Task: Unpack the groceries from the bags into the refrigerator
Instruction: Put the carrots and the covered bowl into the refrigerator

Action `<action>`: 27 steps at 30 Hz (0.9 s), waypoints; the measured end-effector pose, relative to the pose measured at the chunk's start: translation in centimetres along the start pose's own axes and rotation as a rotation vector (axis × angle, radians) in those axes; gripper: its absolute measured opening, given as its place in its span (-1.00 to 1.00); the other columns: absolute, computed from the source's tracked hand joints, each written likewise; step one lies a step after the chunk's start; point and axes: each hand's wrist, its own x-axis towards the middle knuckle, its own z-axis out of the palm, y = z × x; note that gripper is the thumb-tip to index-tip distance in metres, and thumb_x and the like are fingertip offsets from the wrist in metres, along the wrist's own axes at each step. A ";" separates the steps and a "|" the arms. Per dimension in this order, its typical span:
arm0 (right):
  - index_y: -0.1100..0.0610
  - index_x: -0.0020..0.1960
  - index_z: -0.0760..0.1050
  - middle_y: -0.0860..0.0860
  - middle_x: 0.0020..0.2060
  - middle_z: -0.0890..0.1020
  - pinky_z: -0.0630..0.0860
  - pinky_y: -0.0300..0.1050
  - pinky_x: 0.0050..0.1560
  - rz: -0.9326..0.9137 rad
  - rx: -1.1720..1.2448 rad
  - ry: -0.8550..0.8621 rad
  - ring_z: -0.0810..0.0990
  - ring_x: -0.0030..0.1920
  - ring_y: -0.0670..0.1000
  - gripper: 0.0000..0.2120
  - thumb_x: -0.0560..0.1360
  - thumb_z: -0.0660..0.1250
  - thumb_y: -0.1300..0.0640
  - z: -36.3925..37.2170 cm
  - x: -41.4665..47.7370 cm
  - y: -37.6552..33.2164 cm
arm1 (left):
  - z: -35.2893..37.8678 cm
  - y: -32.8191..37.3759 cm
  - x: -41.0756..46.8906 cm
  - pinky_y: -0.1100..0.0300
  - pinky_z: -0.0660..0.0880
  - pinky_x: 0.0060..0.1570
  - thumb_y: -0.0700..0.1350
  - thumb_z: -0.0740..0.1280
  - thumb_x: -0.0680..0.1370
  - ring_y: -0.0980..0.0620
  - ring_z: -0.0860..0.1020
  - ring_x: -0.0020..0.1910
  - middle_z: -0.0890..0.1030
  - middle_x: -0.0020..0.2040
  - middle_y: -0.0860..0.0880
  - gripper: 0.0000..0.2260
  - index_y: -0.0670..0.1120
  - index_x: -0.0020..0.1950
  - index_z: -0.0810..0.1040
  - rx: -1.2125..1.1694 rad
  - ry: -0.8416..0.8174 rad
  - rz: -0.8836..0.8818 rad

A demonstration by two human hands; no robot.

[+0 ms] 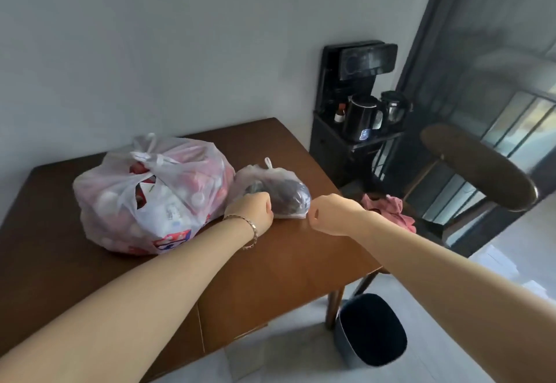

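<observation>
A large white and red plastic bag [150, 196], knotted at the top and full of groceries, sits on the brown wooden table [285, 262]. To its right lies a small clear bag [282, 193] with dark round produce inside, also knotted. My left hand [255, 209], with a bracelet on the wrist, has its fingers curled against the small bag's left side and grips the plastic. My right hand [326, 214] is curled into a fist at the bag's right end, touching its edge, with nothing visible inside the fist. No refrigerator is in view.
A dark bin [371, 330] stands on the floor by the table's right leg. A wooden chair [478, 169] with a pink cloth [388, 209] on its seat is at the right. Behind it, a black stand holds kettles [362, 117] under a dispenser.
</observation>
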 end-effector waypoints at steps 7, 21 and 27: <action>0.15 0.03 0.58 0.08 -0.07 0.61 0.47 -0.13 -0.07 0.004 0.260 -0.040 0.56 -0.08 0.08 -0.79 0.54 0.19 0.14 -0.4 11.7 0.8 | 0.6 -4.1 9.5 0.16 0.44 -0.10 -0.10 0.14 0.60 -0.03 0.51 -0.08 0.57 0.04 -0.07 -0.80 -0.05 0.14 0.50 -0.119 0.016 -0.046; 0.14 -0.27 0.44 0.10 -0.20 0.56 0.44 -0.11 -0.14 0.129 0.453 -0.313 0.57 -0.14 0.11 -0.69 0.54 0.22 -0.05 4.4 35.0 0.4 | 2.2 -9.0 21.9 0.14 0.53 -0.04 -0.22 0.21 0.52 -0.05 0.58 -0.09 0.62 -0.11 -0.02 -0.85 0.02 -0.13 0.48 -0.353 0.029 -0.278; 0.07 -0.33 0.45 -0.01 -0.19 0.43 0.32 -0.14 -0.12 -0.083 0.438 -0.013 0.45 -0.10 0.05 -0.70 0.57 0.19 0.09 4.9 31.7 0.0 | 2.7 -9.9 23.3 0.33 0.45 -0.02 -0.18 0.23 0.55 0.10 0.55 0.00 0.58 0.02 0.08 -0.85 -0.03 0.07 0.53 -0.433 -0.021 -0.167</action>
